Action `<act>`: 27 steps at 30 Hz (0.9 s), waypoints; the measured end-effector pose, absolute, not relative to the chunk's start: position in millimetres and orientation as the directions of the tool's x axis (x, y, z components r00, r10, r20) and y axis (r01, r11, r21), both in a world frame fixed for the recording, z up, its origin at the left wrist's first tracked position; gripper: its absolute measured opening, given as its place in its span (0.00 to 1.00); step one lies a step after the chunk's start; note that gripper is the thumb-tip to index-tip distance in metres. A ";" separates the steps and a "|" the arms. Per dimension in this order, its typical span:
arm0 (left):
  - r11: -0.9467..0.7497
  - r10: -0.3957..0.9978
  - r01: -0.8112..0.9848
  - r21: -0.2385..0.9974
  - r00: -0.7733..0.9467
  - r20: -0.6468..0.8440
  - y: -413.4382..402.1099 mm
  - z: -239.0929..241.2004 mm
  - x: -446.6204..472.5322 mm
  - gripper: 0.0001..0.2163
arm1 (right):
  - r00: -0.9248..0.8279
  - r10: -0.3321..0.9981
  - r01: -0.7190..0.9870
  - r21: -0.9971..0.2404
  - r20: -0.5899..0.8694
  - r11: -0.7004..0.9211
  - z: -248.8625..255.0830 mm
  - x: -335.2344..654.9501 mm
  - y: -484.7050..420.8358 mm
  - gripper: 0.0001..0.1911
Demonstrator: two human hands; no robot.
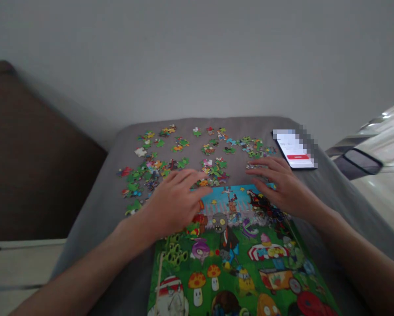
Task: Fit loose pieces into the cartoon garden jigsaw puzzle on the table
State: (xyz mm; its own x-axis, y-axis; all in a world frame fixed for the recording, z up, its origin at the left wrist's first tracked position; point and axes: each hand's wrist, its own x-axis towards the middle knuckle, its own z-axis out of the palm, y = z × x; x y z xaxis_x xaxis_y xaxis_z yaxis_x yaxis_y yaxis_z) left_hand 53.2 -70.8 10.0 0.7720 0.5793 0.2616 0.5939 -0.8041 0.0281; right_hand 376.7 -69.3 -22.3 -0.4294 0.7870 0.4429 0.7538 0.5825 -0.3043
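Observation:
A colourful picture board (pixel 246 263) with cartoon zombies, mushrooms and plants on green lies in front of me. Over its far left corner, my left hand (pixel 180 204) reaches with thumb and fingers apart, its fingertips beside a cluster of loose jigsaw pieces (pixel 218 166). I see nothing held in it. My right hand (pixel 279 186) hovers at the board's far right corner, fingers spread. A few small jigsaw pieces (pixel 252 166) show near its fingertips; whether they touch is hard to tell.
More jigsaw pieces (pixel 152 169) lie scattered in small piles across the grey cloth-covered surface (pixel 98 210). A phone (pixel 295 151) with a lit screen rests at the far right. Behind stands a pale wall (pixel 197 61); a dark brown panel (pixel 35 162) is on the left.

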 end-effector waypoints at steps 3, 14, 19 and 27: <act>-0.668 0.728 0.739 0.088 0.623 0.287 -41.2 7.0 31.1 0.16 | -0.438 0.776 0.739 -0.311 0.453 0.598 -26.4 377.5 -68.7 0.12; -0.627 0.772 0.762 0.161 0.581 0.257 -20.1 -20.7 24.6 0.16 | -0.472 0.772 0.735 -0.295 0.425 0.611 -28.3 377.4 -69.6 0.12; -0.561 0.811 0.810 0.173 0.496 0.310 -12.2 -20.9 17.2 0.20 | -0.460 0.788 0.733 -0.326 0.409 0.597 -26.8 377.5 -70.2 0.12; -0.434 0.893 0.881 0.189 0.392 0.223 -10.5 -19.8 15.3 0.19 | -0.477 0.772 0.724 -0.310 0.420 0.616 -28.3 377.6 -69.6 0.12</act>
